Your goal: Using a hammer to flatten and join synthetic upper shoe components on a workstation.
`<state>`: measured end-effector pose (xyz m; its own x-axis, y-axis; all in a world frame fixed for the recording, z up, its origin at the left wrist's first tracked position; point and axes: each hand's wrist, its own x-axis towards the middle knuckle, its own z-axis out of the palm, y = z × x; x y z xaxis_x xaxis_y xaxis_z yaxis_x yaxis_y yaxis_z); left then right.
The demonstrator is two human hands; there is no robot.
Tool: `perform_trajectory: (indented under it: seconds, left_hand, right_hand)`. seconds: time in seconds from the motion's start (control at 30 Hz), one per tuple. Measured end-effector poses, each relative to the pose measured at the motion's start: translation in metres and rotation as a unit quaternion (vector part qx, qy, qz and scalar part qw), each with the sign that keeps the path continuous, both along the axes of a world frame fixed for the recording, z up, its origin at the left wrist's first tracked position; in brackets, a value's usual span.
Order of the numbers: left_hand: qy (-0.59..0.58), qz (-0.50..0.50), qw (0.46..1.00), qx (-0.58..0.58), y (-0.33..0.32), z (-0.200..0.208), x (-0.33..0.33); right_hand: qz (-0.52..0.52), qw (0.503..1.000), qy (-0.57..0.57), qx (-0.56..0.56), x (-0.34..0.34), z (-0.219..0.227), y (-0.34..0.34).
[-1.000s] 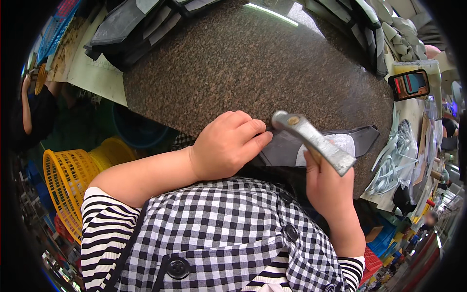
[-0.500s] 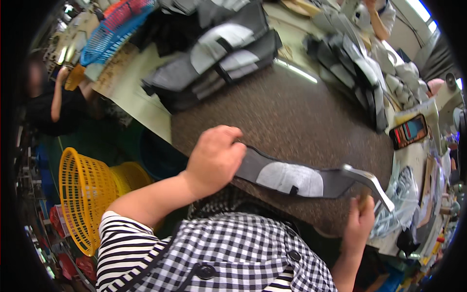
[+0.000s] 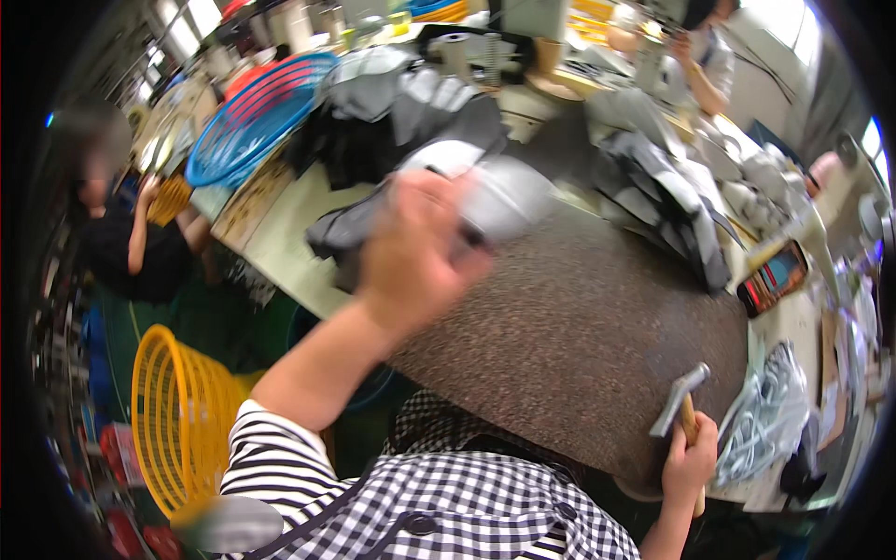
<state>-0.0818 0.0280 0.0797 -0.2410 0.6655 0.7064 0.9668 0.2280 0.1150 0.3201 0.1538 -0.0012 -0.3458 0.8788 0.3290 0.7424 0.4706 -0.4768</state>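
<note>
My left hand [image 3: 415, 247] is raised over the far left of the brown slab, blurred by motion. Its fingers are closed on a flat dark grey piece with a whitish rounded patch [image 3: 513, 198], which stretches away from the hand toward the far side. Just behind lies a pile of similar grey pieces [image 3: 439, 103], partly hidden by the hand. At the slab's near right edge my right hand [image 3: 691, 457] is closed round the wooden handle of a hammer [image 3: 683, 401], its metal head upward.
More grey pieces [image 3: 658, 196] lie at the far right, with a phone [image 3: 773, 278] and clear plastic bundle [image 3: 770, 411] nearer. The speckled brown slab [image 3: 560, 345] covers the table's middle. Yellow basket [image 3: 177, 420] stands left; a blue basket [image 3: 252, 121] and another person [image 3: 140, 243] are beyond.
My left hand has lifted the grey piece off the slab and carried it away toward the far pile. The hammer has turned upright in my right hand. The whole view has shifted slightly.
</note>
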Motion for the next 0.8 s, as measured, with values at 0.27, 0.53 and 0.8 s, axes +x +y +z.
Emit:
perform_trajectory:
  seconds: [0.27,0.53,0.8]
  left_hand:
    - [0.097,0.051,0.984,-0.143,0.034,-0.005,-0.053]
    - [0.045,-0.295,0.935,-0.193,0.243,-0.019,0.068]
    - [0.061,-0.294,0.899,-0.319,0.332,-0.024,0.098]
  right_hand:
    - [0.007,1.000,-0.005,0.005,-0.008,0.009,0.006]
    - [0.065,0.994,-0.086,-0.017,0.012,0.013,0.015]
    - [0.098,0.987,-0.121,0.028,0.024,0.039,0.053]
